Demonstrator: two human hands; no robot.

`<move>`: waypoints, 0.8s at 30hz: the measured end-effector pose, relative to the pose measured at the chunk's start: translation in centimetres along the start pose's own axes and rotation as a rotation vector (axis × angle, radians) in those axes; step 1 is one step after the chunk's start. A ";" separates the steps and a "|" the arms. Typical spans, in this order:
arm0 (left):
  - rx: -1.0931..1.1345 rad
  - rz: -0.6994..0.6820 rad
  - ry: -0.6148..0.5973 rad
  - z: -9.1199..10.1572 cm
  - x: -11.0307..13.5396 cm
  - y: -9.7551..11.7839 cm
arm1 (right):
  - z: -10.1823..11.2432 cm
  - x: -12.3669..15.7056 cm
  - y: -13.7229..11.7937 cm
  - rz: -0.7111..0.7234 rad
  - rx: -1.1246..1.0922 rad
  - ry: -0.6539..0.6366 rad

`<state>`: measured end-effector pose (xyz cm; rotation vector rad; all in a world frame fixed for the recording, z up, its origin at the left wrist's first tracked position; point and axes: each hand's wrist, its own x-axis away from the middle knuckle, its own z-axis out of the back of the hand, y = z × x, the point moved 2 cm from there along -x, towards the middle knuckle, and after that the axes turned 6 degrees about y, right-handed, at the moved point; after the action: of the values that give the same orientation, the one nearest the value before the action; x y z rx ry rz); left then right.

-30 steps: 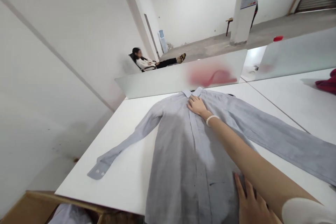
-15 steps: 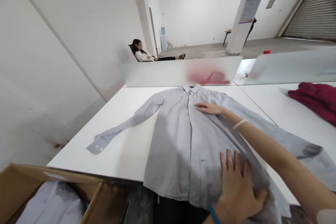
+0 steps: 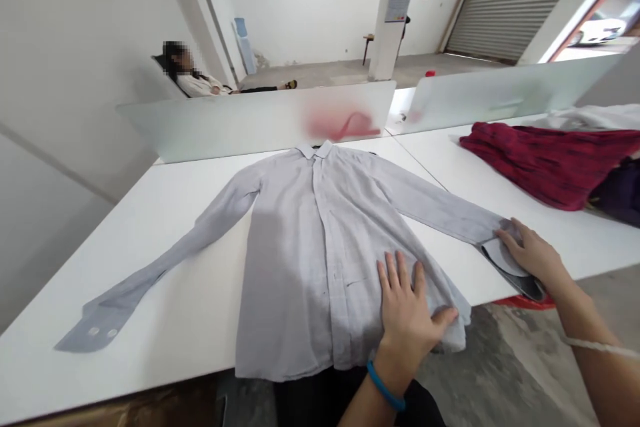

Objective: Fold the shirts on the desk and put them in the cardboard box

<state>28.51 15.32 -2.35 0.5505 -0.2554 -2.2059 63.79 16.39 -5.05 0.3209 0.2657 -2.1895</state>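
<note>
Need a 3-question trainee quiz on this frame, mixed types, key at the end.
1. True or false: the left hand lies flat on the grey shirt near its hem.
2. The right hand is on which part of the shirt? A collar, B sleeve cuff, C pocket.
3. What colour is the garment on the neighbouring table?

Key: 1 true; 2 B; 3 red.
</note>
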 end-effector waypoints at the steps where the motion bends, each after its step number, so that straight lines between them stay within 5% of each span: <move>1: 0.003 -0.001 0.003 0.0 0.0 -0.1 | 0.5 0.6 -0.3 -0.048 -0.018 0.022; 7: -0.030 -0.050 0.034 -0.2 -0.1 -0.3 | 3.2 1.6 -3.0 0.014 -0.088 -0.038; 14: -0.006 -0.034 0.003 -0.2 -0.4 -0.2 | 3.2 7.4 -1.6 0.013 -0.098 -0.040; 19: -0.017 0.004 0.002 0.0 -0.8 0.6 | 3.7 10.8 -1.5 0.266 -0.215 -0.044; 24: -0.081 0.044 -0.002 -0.2 -1.3 1.8 | 5.8 10.9 -0.8 0.379 -0.350 -0.183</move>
<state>30.60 15.14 -1.50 0.4937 -0.1762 -2.1639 56.08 6.86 -3.01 -0.0261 0.4405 -1.7459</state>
